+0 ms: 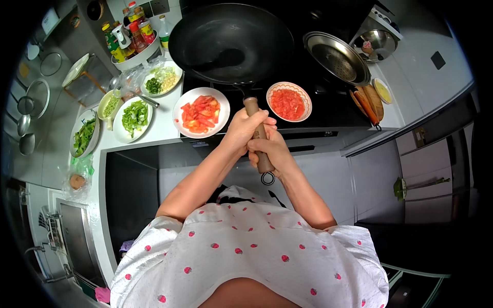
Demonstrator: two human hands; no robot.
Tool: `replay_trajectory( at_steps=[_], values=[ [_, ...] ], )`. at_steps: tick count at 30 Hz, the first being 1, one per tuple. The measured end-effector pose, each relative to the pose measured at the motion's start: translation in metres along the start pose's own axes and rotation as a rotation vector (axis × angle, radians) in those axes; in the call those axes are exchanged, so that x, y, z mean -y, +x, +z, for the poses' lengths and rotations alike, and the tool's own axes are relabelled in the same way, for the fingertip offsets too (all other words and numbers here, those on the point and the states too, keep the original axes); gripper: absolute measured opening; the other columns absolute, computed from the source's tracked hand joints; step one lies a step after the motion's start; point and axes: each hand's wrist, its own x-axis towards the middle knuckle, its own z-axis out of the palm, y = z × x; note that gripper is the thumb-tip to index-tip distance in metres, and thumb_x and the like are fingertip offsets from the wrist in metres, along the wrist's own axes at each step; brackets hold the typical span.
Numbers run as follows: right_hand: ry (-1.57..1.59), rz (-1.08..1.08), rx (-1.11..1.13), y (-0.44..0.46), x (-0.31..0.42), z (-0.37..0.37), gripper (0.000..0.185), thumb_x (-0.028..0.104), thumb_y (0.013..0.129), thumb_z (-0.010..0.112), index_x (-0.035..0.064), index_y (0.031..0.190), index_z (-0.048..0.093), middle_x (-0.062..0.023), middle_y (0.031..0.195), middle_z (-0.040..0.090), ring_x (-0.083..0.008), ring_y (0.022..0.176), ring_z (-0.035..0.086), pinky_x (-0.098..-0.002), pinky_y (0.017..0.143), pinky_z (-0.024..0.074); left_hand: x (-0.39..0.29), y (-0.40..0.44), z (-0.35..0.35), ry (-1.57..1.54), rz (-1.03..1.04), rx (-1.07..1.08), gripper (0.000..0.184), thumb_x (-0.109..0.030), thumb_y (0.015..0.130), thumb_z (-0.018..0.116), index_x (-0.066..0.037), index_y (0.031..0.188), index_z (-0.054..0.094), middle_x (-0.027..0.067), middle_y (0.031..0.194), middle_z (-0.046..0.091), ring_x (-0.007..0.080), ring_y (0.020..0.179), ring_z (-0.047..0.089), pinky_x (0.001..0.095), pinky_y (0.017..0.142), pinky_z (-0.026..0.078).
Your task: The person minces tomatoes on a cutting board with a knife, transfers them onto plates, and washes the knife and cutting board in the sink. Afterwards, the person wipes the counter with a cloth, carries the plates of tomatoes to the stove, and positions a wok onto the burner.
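Observation:
A black wok (231, 43) stands on the dark stove, its brown handle (263, 160) pointing toward me. My left hand (245, 127) wraps the upper part of the handle. My right hand (272, 146) closes round it lower down, just below the left, with the handle's end and metal ring sticking out. Only a dark sheen shows inside the wok. Left of the handle sits a white plate (179, 123) of tomato wedges (200, 113). To the right is a patterned bowl (308, 110) of finely chopped tomato (288, 102).
On the left counter are a plate of chopped greens (135, 117), a plate of minced garlic and scallion (163, 81), a bowl of leafy greens (84, 136) and a rack of sauce bottles (134, 38). At right lie a steel steamer pan (336, 56) and a wooden board (372, 102) with a carrot.

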Motion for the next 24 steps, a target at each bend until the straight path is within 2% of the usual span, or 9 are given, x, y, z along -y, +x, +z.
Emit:
replay_trajectory(
  at_steps=[2, 12, 15, 18, 20, 21, 24],
  values=[
    [0.016, 0.001, 0.012, 0.009, 0.002, -0.017, 0.016, 0.006, 0.072, 0.056, 0.0023, 0.083, 0.045, -0.0052, 0.065, 0.049, -0.0115, 0.044, 0.049, -0.0244, 0.038, 0.0415, 0.008, 0.021, -0.001, 0.001, -0.072, 0.043, 0.025, -0.019, 0.083, 0.055, 0.001, 0.094, 0.044, 0.0149, 0.083, 0.061, 0.0197, 0.073, 0.062, 0.0297, 0.064, 0.053],
    [0.018, 0.059, -0.014, 0.031, 0.018, -0.042, 0.02, 0.008, 0.074, 0.056, 0.0031, 0.089, 0.045, -0.0041, 0.066, 0.05, -0.0103, 0.048, 0.051, -0.0227, 0.039, 0.0415, 0.016, 0.056, 0.003, -0.034, -0.119, 0.043, 0.03, -0.024, 0.082, 0.057, 0.003, 0.091, 0.049, 0.0159, 0.081, 0.062, 0.021, 0.069, 0.062, 0.031, 0.062, 0.053],
    [0.02, 0.064, -0.041, 0.035, 0.021, -0.042, 0.02, 0.009, 0.075, 0.057, 0.004, 0.09, 0.045, -0.004, 0.067, 0.051, -0.0101, 0.048, 0.051, -0.0225, 0.04, 0.0417, 0.012, 0.059, 0.004, 0.01, -0.085, 0.012, 0.032, -0.026, 0.081, 0.058, 0.004, 0.09, 0.05, 0.0163, 0.08, 0.062, 0.0207, 0.068, 0.062, 0.0308, 0.061, 0.053],
    [0.042, 0.078, -0.056, 0.037, 0.023, -0.045, 0.017, 0.011, 0.077, 0.056, 0.0044, 0.089, 0.046, -0.0038, 0.067, 0.052, -0.0102, 0.049, 0.052, -0.0228, 0.04, 0.0425, 0.0, 0.062, 0.003, 0.101, -0.154, 0.016, 0.035, -0.028, 0.081, 0.058, 0.004, 0.09, 0.049, 0.0166, 0.08, 0.062, 0.0198, 0.067, 0.061, 0.0295, 0.059, 0.052],
    [0.031, 0.077, -0.052, 0.04, 0.024, -0.043, 0.015, 0.011, 0.078, 0.056, 0.0043, 0.088, 0.046, -0.0037, 0.066, 0.052, -0.0103, 0.049, 0.052, -0.023, 0.04, 0.043, 0.004, 0.067, -0.002, 0.116, -0.184, 0.016, 0.039, -0.036, 0.082, 0.057, 0.001, 0.091, 0.048, 0.017, 0.082, 0.062, 0.0186, 0.065, 0.061, 0.0278, 0.055, 0.052],
    [-0.002, 0.052, 0.002, 0.041, 0.019, -0.048, 0.019, 0.021, 0.085, 0.051, 0.0028, 0.091, 0.047, -0.0056, 0.067, 0.054, -0.0121, 0.051, 0.054, -0.0238, 0.043, 0.045, 0.008, 0.068, -0.002, 0.113, -0.172, 0.005, 0.04, -0.038, 0.083, 0.057, 0.0, 0.092, 0.048, 0.0169, 0.082, 0.062, 0.0183, 0.064, 0.06, 0.0276, 0.054, 0.051],
    [0.098, 0.098, -0.092, 0.037, 0.022, -0.044, 0.034, 0.033, 0.091, 0.043, 0.0008, 0.098, 0.049, -0.0082, 0.07, 0.057, -0.0147, 0.053, 0.056, -0.025, 0.046, 0.0472, 0.008, 0.066, -0.008, 0.089, -0.206, 0.065, 0.044, -0.047, 0.086, 0.049, -0.005, 0.098, 0.047, 0.0148, 0.088, 0.063, 0.0166, 0.064, 0.06, 0.0256, 0.049, 0.049]
  ],
)
